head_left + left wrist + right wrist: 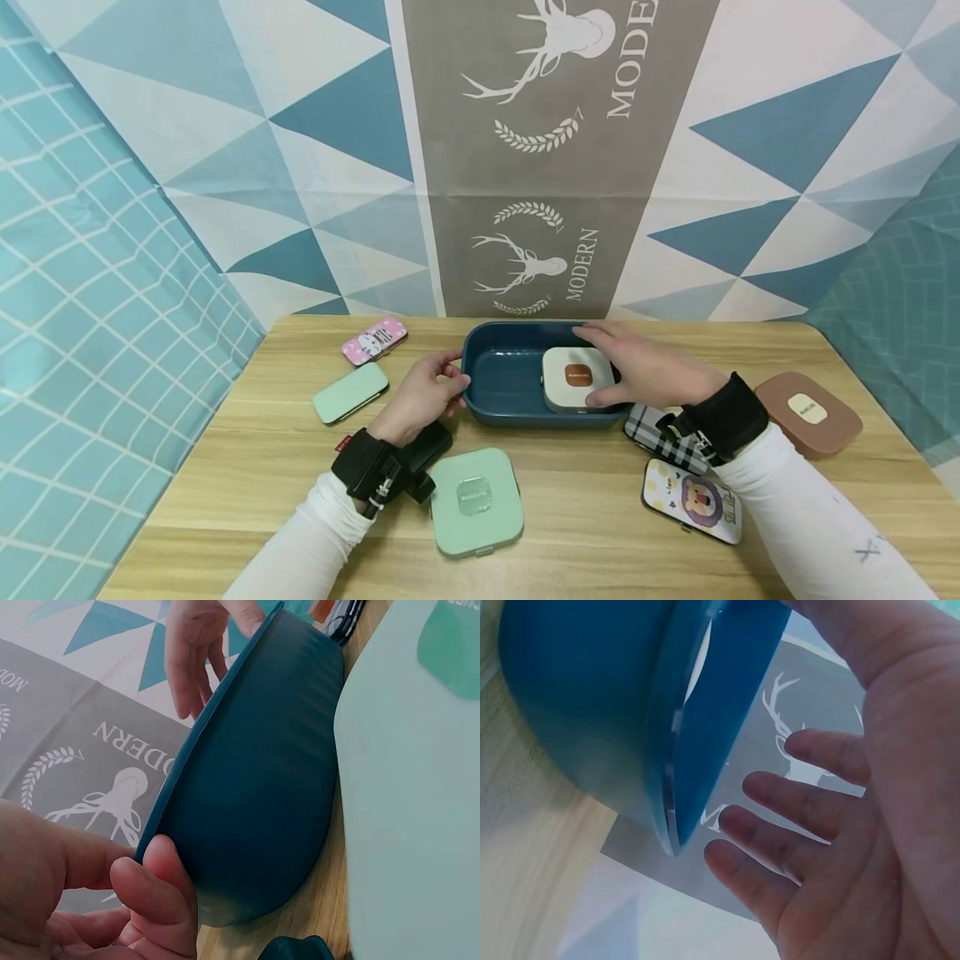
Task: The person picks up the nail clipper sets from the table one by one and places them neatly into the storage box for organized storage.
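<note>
The head view looks down into the blue tub (504, 379), and it shows the white case (577, 379) lying inside at the right end, which the left wrist view does not show. Around the tub on the wood table (577, 517) are a pink tin (374, 340) and a thin green case (351, 393) on the left, a square green case (477, 533) nearer the person, and a lion case (692, 502) and a brown case (810, 437) on the right. The right arm (825, 508) hides part of a checked case (651, 429). The left hand (423, 392) is at the tub's left end. The right hand (648, 362) reaches over the other end, its thumb by the white case; I cannot tell if they touch. The left wrist view shows the tub's outer side. The square green case looks big there and blocks much of the table, and the left thumb and a bent finger pinch the rim. In the right wrist view the tub's wall hides most of its inside, and the four fingers (765, 840) are spread apart, almost straight, holding nothing
</note>
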